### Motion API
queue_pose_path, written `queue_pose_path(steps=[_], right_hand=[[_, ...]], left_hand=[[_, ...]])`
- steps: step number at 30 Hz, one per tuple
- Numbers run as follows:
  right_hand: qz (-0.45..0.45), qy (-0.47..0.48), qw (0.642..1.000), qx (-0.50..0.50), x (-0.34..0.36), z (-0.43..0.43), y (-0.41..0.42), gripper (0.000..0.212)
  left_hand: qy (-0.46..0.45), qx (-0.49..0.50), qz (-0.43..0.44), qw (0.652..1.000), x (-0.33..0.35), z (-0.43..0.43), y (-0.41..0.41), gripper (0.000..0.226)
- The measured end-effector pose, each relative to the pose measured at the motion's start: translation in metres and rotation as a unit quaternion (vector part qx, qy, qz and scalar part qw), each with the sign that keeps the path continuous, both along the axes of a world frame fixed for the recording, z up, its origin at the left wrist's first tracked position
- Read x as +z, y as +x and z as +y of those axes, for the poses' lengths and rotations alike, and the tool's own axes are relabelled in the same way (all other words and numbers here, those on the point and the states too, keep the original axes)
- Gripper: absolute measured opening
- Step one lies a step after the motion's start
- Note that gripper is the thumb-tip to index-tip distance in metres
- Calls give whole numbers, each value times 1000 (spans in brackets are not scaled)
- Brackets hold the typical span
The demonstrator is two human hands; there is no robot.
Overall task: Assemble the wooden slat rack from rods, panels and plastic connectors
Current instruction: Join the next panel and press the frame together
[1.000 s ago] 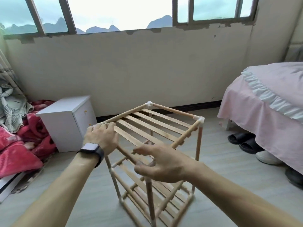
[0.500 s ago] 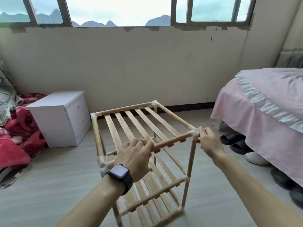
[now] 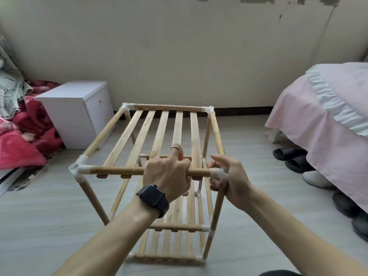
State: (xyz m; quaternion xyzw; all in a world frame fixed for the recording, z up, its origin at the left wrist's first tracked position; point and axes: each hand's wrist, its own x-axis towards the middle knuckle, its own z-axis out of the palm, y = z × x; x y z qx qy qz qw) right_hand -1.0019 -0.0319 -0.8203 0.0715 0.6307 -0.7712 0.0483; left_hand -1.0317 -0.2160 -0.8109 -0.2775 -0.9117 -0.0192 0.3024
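The wooden slat rack (image 3: 159, 128) stands upright on the floor in front of me, with three slatted tiers joined by white plastic corner connectors. My left hand (image 3: 167, 176), with a black watch on the wrist, grips the near top rod (image 3: 119, 171) toward its right end. My right hand (image 3: 231, 180) curls round the near right corner connector (image 3: 218, 173) and the top of the post under it. The near left connector (image 3: 78, 168) is free.
A white bedside cabinet (image 3: 77, 112) stands left of the rack against the wall, with red blankets (image 3: 23, 140) piled beside it. A bed with a pink cover (image 3: 326, 120) is on the right, with slippers and shoes (image 3: 292, 156) under its edge.
The rack has turned so its long side faces me squarely. My left hand slid right along the near rod, and my right hand closed round the near right corner. My view dropped lower.
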Motion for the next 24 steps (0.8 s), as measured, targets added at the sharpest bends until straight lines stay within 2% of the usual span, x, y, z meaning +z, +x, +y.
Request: queue_pose_path(steps=[7, 10, 16, 18, 20, 22, 24], right_hand=[[-16, 31, 993, -113, 6, -20, 5, 36], [-22, 26, 992, -120, 8, -26, 2, 35], [5, 34, 993, -111, 6, -46, 1, 38], [16, 91, 992, -82, 3, -60, 3, 39], [24, 144, 989, -19, 2, -78, 7, 42], [34, 144, 986, 81, 4, -94, 12, 41], [42, 134, 970, 199, 9, -105, 18, 28]], left_hand=[[24, 10, 47, 999, -6, 12, -1, 38], [23, 7, 58, 998, -10, 8, -7, 35], [23, -59, 64, 996, -6, -21, -27, 33], [21, -80, 64, 995, -1, -42, -37, 22], [4, -66, 14, 998, 6, -71, -44, 18], [-59, -3, -77, 995, 15, -105, -47, 45], [-133, 83, -140, 978, 31, -134, -44, 63]])
